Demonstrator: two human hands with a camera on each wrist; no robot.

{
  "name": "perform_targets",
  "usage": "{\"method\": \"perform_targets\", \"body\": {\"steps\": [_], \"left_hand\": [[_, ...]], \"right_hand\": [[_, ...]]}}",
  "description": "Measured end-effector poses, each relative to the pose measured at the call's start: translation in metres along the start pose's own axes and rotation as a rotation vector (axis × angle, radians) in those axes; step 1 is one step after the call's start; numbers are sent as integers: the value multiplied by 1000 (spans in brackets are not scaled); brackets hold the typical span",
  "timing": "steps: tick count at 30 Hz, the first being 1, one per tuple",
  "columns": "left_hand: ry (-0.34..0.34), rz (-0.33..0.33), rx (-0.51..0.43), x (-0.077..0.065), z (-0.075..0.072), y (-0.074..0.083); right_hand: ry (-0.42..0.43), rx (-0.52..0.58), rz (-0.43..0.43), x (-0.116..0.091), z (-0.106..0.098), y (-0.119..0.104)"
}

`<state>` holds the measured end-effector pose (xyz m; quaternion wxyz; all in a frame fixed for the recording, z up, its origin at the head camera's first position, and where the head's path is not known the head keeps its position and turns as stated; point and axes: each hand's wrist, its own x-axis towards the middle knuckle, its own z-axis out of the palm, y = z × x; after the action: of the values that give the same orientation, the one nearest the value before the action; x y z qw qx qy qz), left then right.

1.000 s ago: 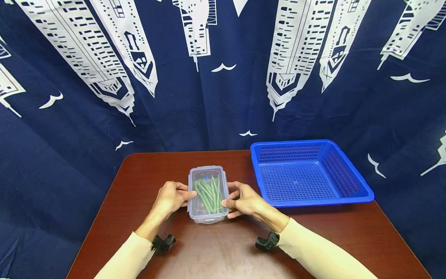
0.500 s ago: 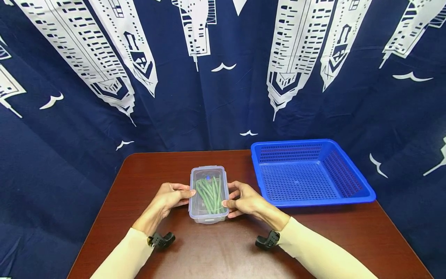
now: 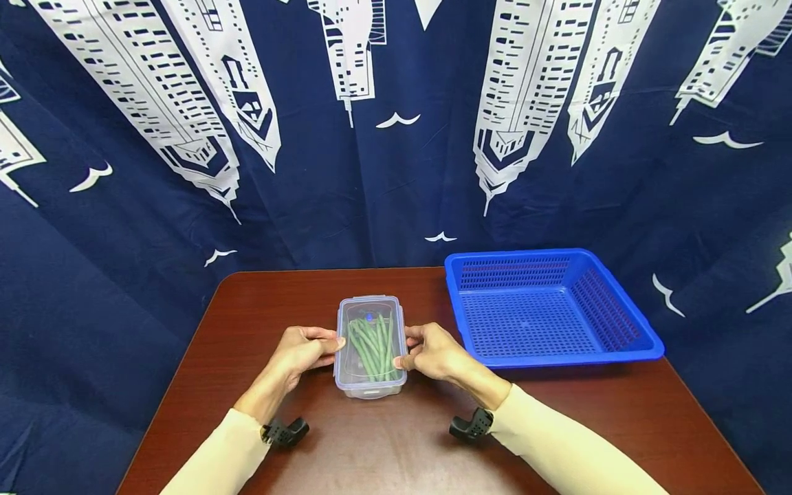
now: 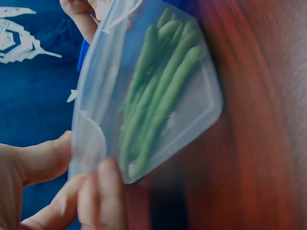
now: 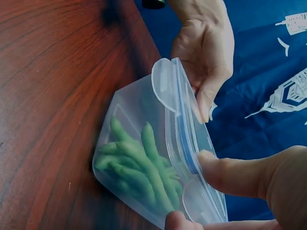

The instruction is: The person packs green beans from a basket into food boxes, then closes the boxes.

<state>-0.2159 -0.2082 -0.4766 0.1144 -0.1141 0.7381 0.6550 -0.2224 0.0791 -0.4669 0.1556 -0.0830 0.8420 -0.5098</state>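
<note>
A clear rectangular food container (image 3: 371, 300) with a lid (image 3: 354, 375) on it stands near the middle of the table, with several green beans (image 3: 376, 347) visible inside. On its left side my left hand (image 3: 300, 352) holds the rim, thumb on the lid's edge and fingers against the side. From the right, my right hand (image 3: 436, 354) pinches the opposite rim, its thumb (image 5: 235, 172) on the lid in the right wrist view. A flap-like latch (image 5: 164, 86) stands out from the wall; whether the latches are clipped I cannot tell.
To the right, a blue plastic basket (image 3: 526, 323) with perforated walls rests on the brown wooden table (image 3: 297, 292). Behind the table hangs a dark blue cloth (image 3: 396, 185) with white building prints.
The container has shifted slightly right, with my left hand following it. My right hand's lower fingers, spread earlier, are now drawn in under the thumb and mostly hidden.
</note>
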Motion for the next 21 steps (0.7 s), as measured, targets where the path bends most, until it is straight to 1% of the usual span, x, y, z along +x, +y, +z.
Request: {"method": "perform_targets", "body": {"steps": [1,3,6,7,8,9,10,14,16,18,21], "left_hand": [[14,18,43,-2,1,2],[48,47,157,-7,3,7],[95,83,364,-12,5,14],[103,89,408,-13,6,16],[102,90,429,-13,7,18],[94,92,425,-12,7,18],[80,94,402,-12,8,19],[-4,65,198,-6,7,13],[-30,46,123,-2,5,9],[-46,36,72,1,2,5],[-76,19,12,5,-1,-2]], "right_hand": [[26,-39,1,0,0,-1],[55,-73,6,0,0,-2],[82,-127,-11,1,1,-1],[90,-143,-20,1,1,-1],[95,-159,-30,2,1,0],[98,-173,-35,3,0,0],[104,-181,-38,4,0,1],[85,-108,-15,6,-1,0],[71,-56,1,6,-1,0],[59,-17,10,6,0,0],[56,13,22,7,1,2]]}}
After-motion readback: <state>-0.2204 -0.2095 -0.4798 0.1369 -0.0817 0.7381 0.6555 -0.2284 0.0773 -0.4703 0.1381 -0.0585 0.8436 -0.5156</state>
